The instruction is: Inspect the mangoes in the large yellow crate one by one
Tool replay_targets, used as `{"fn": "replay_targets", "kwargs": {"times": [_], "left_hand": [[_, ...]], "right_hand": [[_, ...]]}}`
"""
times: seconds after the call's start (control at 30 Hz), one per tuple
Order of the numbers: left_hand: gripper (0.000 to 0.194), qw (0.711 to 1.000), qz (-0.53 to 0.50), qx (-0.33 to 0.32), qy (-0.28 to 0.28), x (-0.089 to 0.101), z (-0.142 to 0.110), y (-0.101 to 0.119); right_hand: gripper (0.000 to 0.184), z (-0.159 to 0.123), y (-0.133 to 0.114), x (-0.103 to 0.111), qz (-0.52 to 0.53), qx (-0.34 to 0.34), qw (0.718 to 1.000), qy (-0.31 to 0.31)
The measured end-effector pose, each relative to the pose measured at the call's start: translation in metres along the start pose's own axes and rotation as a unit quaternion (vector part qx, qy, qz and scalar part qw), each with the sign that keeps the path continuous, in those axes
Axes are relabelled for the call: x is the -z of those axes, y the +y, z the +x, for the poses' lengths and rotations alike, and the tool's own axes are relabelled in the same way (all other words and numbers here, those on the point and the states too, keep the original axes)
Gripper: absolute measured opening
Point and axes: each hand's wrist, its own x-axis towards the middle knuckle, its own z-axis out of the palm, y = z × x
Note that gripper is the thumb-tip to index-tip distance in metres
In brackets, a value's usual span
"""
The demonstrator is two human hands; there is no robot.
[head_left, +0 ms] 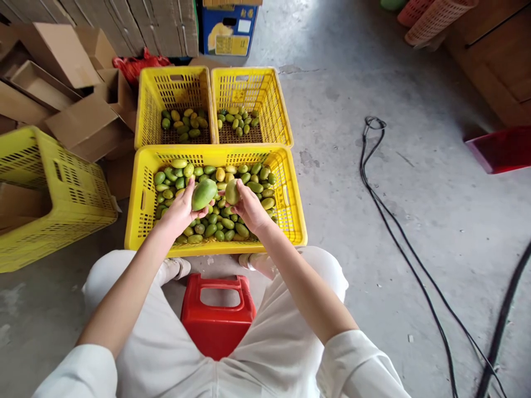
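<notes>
My left hand (186, 207) is closed around a large green mango (204, 194), its thumb along the fruit's near side. My right hand (249, 205) grips a smaller, duller green mango (232, 192) between thumb and fingers. Both hands are side by side above the front yellow crate (215, 250), the two fruits a small gap apart. Beneath them lie many green and yellowish mangoes (228, 223), partly hidden by my hands.
Behind stand two yellow crates, left (172, 88) and right (269, 105), each with several mangoes. A yellow-green crate (74, 193) and cardboard boxes (83, 119) are at the left. Between my knees is a red plastic stool (218, 326). Black cables (390, 215) cross the floor.
</notes>
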Motion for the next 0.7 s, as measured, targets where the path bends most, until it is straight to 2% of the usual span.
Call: {"fn": "replay_targets", "kwargs": {"times": [0.13,0.23,0.4,0.5,0.7], "left_hand": [[0.058,0.999,0.018,0.031,-0.006,-0.008,-0.004,0.012],[0.056,0.999,0.027,0.023,-0.009,-0.012,-0.008,0.019],[0.046,0.997,0.074,0.005,-0.009,-0.014,-0.012,0.015],[0.049,1.000,0.022,0.019,-0.009,-0.014,-0.010,0.011],[0.033,0.997,-0.069,0.030,0.014,-0.012,-0.002,0.009]], "right_hand": [[0.048,0.003,0.001,0.003,0.018,-0.010,1.000,-0.021],[0.039,0.004,-0.002,0.005,0.052,-0.007,0.999,-0.013],[0.036,0.002,-0.010,0.006,0.100,-0.004,0.995,0.003],[0.035,0.001,-0.012,0.006,0.089,-0.016,0.996,0.007],[0.033,0.001,-0.007,0.005,0.096,-0.040,0.995,0.003]]}}
